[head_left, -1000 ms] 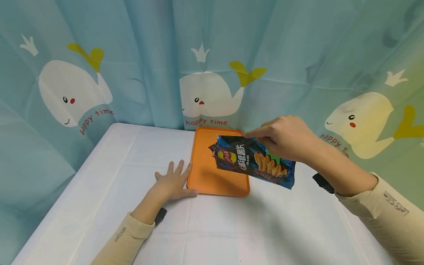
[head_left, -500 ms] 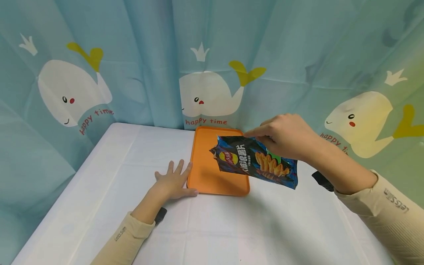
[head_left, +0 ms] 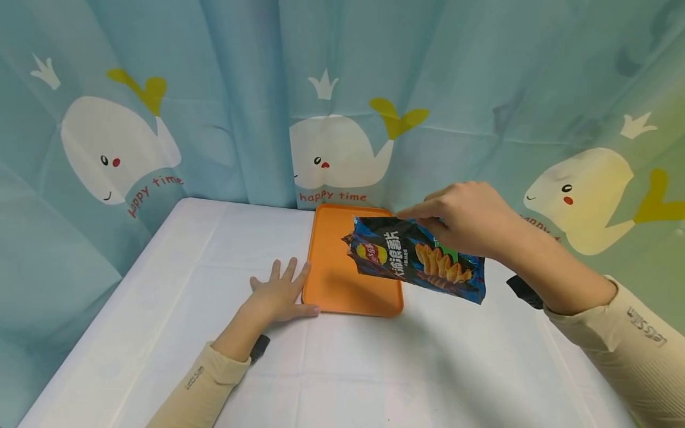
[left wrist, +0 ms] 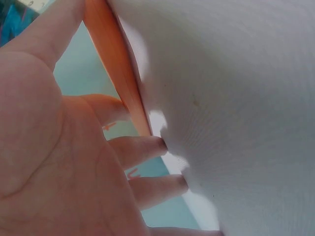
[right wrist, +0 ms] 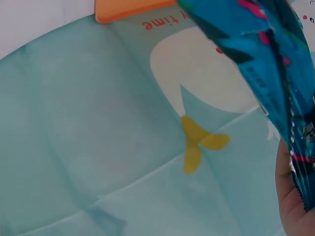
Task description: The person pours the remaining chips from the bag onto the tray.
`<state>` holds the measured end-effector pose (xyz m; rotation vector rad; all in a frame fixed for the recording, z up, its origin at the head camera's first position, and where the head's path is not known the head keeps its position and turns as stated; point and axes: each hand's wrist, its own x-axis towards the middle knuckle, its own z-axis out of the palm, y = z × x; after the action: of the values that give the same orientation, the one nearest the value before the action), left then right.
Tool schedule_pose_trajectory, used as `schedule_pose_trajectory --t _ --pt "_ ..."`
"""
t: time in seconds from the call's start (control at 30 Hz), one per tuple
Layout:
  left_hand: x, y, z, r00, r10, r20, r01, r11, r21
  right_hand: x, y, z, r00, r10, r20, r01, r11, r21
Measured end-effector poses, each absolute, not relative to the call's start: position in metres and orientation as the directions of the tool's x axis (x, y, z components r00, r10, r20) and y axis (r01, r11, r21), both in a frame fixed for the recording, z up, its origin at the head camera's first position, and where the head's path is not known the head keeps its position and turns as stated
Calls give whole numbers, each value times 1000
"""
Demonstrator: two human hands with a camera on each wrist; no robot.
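One chip bag (head_left: 420,258) is shown in the head view, gripped by the right hand (head_left: 462,220). The index finger is laid along the bag's upper edge; the rest of the contact is mostly hidden. Bag is held in the air, below and left of that grip, slightly tilted, far end ragged, wavy chips printed on the face. Orange tray (head_left: 332,273) is set flat on the white table (head_left: 160,297), further left of the grip, partly covered by the bag along the line of sight. Shadow is cast on the tray. Left hand (head_left: 278,297) is placed at the tray's left edge, fingers spread, nothing held. Beige sleeves (head_left: 621,339) are worn on both arms. Blue curtain (head_left: 241,119) with whales is hung beyond both hands.

Left wrist view: palm is shown with fingers straight and apart. Tray's side is met by the thumb and index finger; other fingertips are rested on the table. A blue scrap of the bag is caught past the thumb.

Right wrist view: bag is seen edge-on beside the palm; fingertips are hidden, so finger closure cannot be told from here. Tray corner is visible well beyond the grip, curtain behind.
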<state>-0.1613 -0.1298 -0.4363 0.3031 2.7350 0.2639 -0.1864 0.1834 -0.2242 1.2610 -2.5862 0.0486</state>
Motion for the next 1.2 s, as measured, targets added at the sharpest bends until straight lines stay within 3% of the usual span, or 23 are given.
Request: schedule_pose_trajectory --t 1.2 --pt "-161 -130 -435 -909 245 -338 173 958 229 -181 182 -221 -550 -791 267 -793 595 129"
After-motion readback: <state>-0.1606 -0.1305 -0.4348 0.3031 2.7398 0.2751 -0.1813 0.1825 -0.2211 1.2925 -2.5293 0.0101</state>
